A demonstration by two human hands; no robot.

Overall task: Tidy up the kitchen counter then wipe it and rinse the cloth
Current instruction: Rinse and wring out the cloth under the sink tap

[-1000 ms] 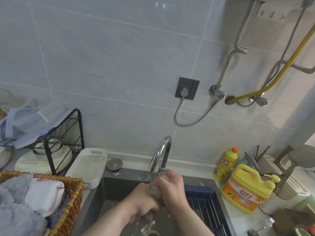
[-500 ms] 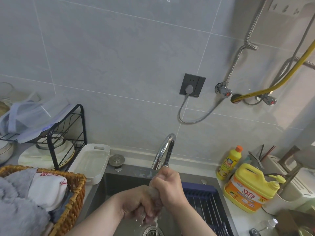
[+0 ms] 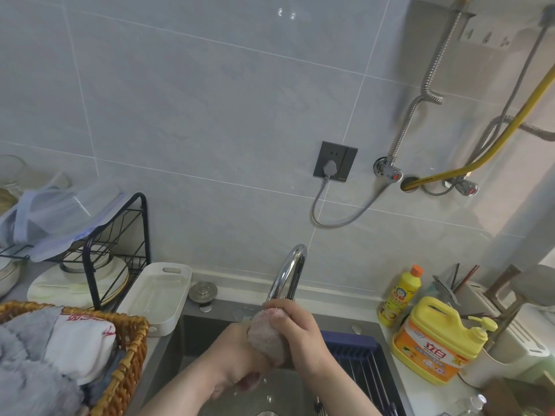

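**Q:** Where is the cloth, and how is it held?

**A:** The pink cloth [image 3: 264,336] is bunched over the sink [image 3: 195,334], just below the faucet [image 3: 288,271] spout. The right hand [image 3: 300,334] has its grip curled round the upper end. The left hand [image 3: 237,364] has its grip curled round the lower end.

**Q:** What is the wringing procedure?

**A:** Twist the hands in opposite directions. Hold the cloth low in the basin so runoff misses the table [image 3: 419,396]. Repeat until dripping stops.
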